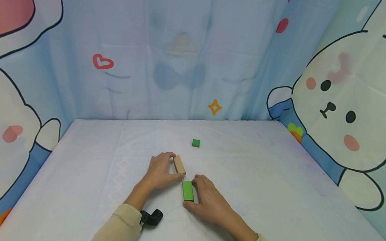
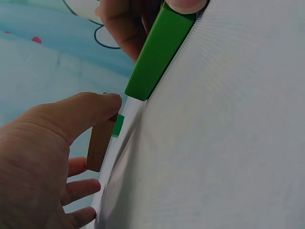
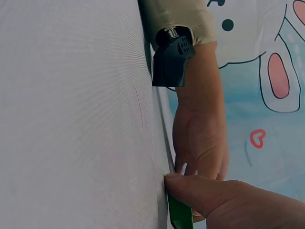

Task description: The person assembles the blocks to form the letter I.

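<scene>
Thumb and fingers of my left hand (image 1: 163,171) pinch a plain wooden block (image 1: 179,165) by its two ends, near the middle of the table. Just nearer to me, a bright green rectangular block (image 1: 188,191) is held end to end between the thumb and fingers of my right hand (image 1: 210,199). In the left wrist view the wooden block (image 2: 99,145) stands apart from the larger green block (image 2: 159,52). My right thumb (image 3: 190,188) presses one end of the green block (image 3: 180,212), mostly hidden in the right wrist view. Whether either block touches the table, I cannot tell.
A small green block (image 1: 196,143) lies farther back on the white-covered table (image 1: 264,167). Behind and beside the table hangs a blue cartoon curtain (image 1: 183,62). A black wrist camera mount (image 1: 152,217) sticks out from the left sleeve, close over the table.
</scene>
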